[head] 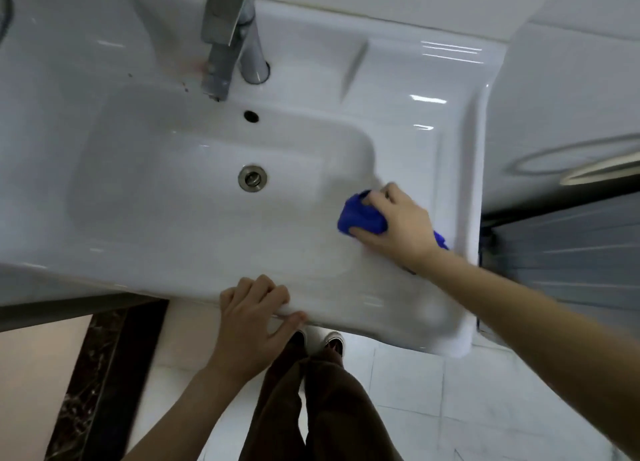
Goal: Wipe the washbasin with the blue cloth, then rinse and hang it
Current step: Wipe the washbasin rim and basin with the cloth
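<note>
The white washbasin [180,225] fills the upper part of the head view. My right hand [398,225] presses a bunched blue cloth [362,216] against the basin's right inner slope, near the rim. A corner of the cloth pokes out behind my wrist. My left hand [252,318] grips the basin's front edge, fingers curled over the rim and thumb underneath. The metal drain [252,178] lies at the bowl's middle, left of the cloth.
A chrome tap [230,35] stands at the back of the basin, with an overflow hole [251,116] below it. A white appliance with a round door [571,156] stands to the right. My legs and shoes [332,341] are on the tiled floor below.
</note>
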`<state>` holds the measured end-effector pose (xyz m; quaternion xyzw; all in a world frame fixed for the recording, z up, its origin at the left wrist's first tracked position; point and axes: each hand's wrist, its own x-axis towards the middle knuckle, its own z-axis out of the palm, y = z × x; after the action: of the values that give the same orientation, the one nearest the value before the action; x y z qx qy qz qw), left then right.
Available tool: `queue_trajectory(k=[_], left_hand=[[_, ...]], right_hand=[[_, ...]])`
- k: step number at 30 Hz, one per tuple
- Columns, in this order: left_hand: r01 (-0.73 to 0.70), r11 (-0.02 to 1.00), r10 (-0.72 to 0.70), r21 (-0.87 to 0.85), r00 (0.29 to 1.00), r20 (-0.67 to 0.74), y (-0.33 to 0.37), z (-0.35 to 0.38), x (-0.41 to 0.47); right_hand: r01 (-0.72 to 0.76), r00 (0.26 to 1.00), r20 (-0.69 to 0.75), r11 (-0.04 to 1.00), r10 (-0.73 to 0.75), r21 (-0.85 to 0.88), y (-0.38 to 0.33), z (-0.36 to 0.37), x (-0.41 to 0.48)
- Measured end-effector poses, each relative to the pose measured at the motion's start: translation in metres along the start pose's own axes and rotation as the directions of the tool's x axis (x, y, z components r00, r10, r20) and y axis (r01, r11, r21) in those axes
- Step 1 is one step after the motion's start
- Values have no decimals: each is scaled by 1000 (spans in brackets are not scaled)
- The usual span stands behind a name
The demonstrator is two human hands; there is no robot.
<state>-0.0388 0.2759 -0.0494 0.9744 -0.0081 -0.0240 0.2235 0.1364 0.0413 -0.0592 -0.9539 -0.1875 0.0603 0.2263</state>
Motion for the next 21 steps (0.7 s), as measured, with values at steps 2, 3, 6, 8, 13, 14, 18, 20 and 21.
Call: queue_trajectory(k=[2,3,6,8,13,14,18,20,21], left_hand=[[-1,1000,1,-1,1000,1,0,0,0],[-6,1000,6,-1,1000,-4,0,1,-1],[-11,1000,11,3,999,-30,0,2,0],[-8,1000,8,11,999,-33,1,4,0],[0,1000,0,16,1000,-3,0,4,1],[9,1000,-9,16,1000,4,0,2,0],[13,1000,-13,9,999,31,0,-1,0],[11,1000,-11,12,1000,29,0,-2,0],[8,1000,-9,11,1000,22,1,-1,0]], right_hand=[[138,983,115,990,-141,31,-8,3,-51],[189,971,140,981,-192,36,-2,2,-54],[176,984,3,979,-176,-104,27,-5,16],[-5,982,-191,994,-16,-112,48,-15,88],[-163,954,-265,984,140,-68,53,-20,123],[-152,965,-225,987,135,-58,42,-15,97],[125,991,56,992,-125,10,-4,6,-40],[319,937,139,947,-321,40,-2,6,-58],[386,911,149,922,-385,19,7,4,-43]])
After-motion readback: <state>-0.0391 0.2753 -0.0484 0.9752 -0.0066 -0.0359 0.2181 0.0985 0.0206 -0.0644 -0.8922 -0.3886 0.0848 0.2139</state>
